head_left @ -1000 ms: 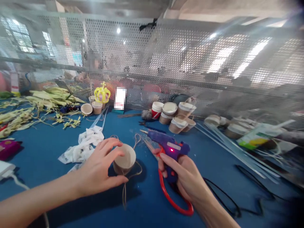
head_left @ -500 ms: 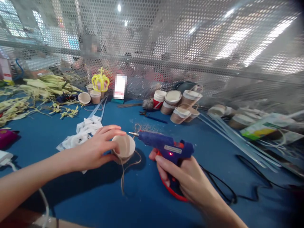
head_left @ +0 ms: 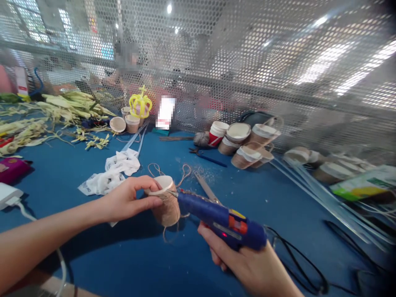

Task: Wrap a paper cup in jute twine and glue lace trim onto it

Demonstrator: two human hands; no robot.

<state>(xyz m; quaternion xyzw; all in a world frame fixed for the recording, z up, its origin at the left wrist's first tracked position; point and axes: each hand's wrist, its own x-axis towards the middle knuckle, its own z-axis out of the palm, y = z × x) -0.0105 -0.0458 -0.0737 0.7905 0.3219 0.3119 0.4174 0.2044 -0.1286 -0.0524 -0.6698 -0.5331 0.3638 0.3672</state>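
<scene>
My left hand [head_left: 136,196] pinches the rim of a small twine-wrapped cup [head_left: 167,209], thumb outside and fingers reaching into its mouth. The cup is tilted, its wrapped side facing me. Loops of loose twine [head_left: 186,173] stick out behind and below it. In my right hand [head_left: 230,253] is a blue hot glue gun [head_left: 213,214] with a lit red light. Its metal nozzle points left and meets the cup's side just below the rim; whether glue comes out I cannot tell. Scissors [head_left: 206,186] lie behind the gun, partly hidden by it.
Wrapped cups [head_left: 246,156] and a ball of grey yarn [head_left: 201,139] stand at the back, near pliers [head_left: 207,157]. Crumpled white plastic [head_left: 122,163] lies to the left, dried husks [head_left: 74,103] farther back. Clear glue sticks [head_left: 321,198] and a black cable [head_left: 297,264] are on the right.
My left hand has tipped the cup so its side shows. The glue gun's nozzle has moved down from beside the rim onto the cup's side. The scissors have come into view.
</scene>
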